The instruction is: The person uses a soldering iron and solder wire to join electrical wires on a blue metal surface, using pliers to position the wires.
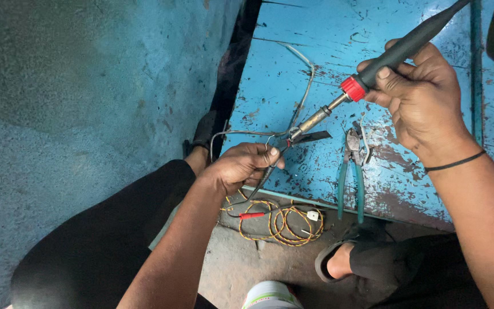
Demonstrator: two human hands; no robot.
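My right hand [421, 97] grips a soldering iron [373, 74] by its black handle with a red collar. The iron slants down to the left, and its metal tip touches thin wires [270, 137] over a blue painted metal surface [327, 40]. My left hand [241, 167] is closed around those wires just below the tip. One grey wire [306, 80] trails away up across the surface.
Green-handled pliers [351, 171] lie on the blue surface to the right of my left hand. A coil of yellow and red twisted wire [281, 223] with a red probe sits on the floor below the edge. My sandalled feet [338, 263] rest on the concrete floor.
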